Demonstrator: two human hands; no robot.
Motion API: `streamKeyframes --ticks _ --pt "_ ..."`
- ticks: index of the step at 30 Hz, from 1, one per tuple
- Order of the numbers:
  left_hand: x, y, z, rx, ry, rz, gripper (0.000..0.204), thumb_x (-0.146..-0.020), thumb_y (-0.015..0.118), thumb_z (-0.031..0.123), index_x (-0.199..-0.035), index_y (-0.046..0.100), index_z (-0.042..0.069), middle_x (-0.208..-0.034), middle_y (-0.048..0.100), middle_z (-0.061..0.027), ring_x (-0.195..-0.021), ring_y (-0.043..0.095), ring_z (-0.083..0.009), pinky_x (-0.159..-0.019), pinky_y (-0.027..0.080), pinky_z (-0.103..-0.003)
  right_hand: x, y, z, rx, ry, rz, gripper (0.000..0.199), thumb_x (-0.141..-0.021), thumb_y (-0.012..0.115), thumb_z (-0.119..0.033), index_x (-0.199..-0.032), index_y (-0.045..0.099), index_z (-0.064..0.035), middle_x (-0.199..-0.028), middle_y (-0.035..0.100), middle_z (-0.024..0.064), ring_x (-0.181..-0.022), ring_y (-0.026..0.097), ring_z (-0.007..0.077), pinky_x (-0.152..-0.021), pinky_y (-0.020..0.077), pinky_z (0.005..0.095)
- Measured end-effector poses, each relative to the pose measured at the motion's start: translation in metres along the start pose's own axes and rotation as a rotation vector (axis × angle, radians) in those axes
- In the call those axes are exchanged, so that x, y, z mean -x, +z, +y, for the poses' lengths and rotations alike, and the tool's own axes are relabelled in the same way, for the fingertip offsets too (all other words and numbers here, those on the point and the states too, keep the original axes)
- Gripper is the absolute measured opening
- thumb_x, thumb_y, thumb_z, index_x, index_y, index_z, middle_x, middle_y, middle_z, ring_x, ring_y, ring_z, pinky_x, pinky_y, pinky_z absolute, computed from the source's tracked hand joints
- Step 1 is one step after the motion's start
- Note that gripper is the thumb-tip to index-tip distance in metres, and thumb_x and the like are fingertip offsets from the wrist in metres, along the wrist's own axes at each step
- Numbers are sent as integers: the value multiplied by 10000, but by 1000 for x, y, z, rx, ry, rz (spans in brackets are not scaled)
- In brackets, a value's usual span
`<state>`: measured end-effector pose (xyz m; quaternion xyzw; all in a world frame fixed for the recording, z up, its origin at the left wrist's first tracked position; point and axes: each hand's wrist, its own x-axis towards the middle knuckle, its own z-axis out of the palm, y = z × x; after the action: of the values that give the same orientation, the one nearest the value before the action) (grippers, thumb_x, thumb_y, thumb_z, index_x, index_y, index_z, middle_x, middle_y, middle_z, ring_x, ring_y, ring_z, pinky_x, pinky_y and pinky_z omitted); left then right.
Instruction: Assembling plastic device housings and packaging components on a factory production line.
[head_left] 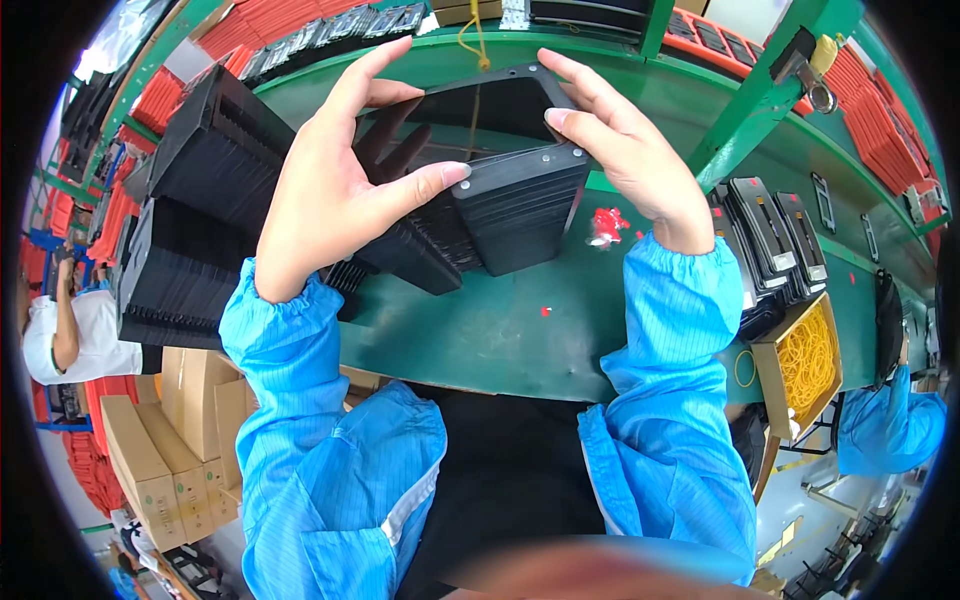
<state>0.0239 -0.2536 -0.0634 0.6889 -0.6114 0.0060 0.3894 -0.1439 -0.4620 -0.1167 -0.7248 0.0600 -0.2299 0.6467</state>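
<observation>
- Yellow bands sit in a near-right carton, presumably for easy reach.
- Black panel stack stands on green table, left of red scraps.
- Left hand spread wide, right hand parted at stack's right edge; likely spanning its breadth.

Cardboard boxes, printed marks too small to read

The near side of the green tabletop is mostly free; a black stack bars the middle, tall black slabs the left.
</observation>
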Motion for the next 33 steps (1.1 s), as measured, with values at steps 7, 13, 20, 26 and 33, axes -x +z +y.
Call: streamKeyframes --ticks 7,13,20,26,33 --pt "10 -10 11 12 -63 -10 707 -877 751 224 -1514 480 80 -1431 564 -174 -1351 522 -285 -1156 351 -380 -2 0 4 80 -110 1 560 -1012 534 -137 -1557 412 -96 -1428 514 89 -1203 495 134 -1082 374 299" --pt "45 -13 -24 47 -141 5 549 -894 708 220 -1397 595 28 -1498 467 -225 -1345 518 -308 -1140 375 -397 -3 3 1 110 -19 88 551 -1003 538 -153 -1541 435 -94 -1407 551 96 -1247 500 135 -1064 390 297" --pt "48 31 -37 345 -79 319 538 -862 461 175 -1344 616 -8 -1575 366 -203 -1355 497 -294 -1162 332 -379 -48 -1 40 -58 -23 288 527 -1020 517 -279 -1501 489 -66 -1327 635 109 -1166 598 153 -1001 465 291" --pt "46 31 -32 560 -130 348 570 -825 431 188 -1333 592 -13 -1454 435 -160 -1350 466 -266 -1159 306 -358 -63 -2 37 -313 103 -36 530 -1054 428 -390 -1404 601 -32 -1323 657 135 -1109 634 146 -940 519 291" --pt "53 22 -43 572 -174 246 486 -844 503 153 -1299 606 19 -1390 461 -136 -1364 425 -253 -1171 275 -350 -83 6 45 -191 -134 -48 551 -1063 397 -423 -1357 645 -29 -1314 662 166 -1121 641 197 -984 507 323"
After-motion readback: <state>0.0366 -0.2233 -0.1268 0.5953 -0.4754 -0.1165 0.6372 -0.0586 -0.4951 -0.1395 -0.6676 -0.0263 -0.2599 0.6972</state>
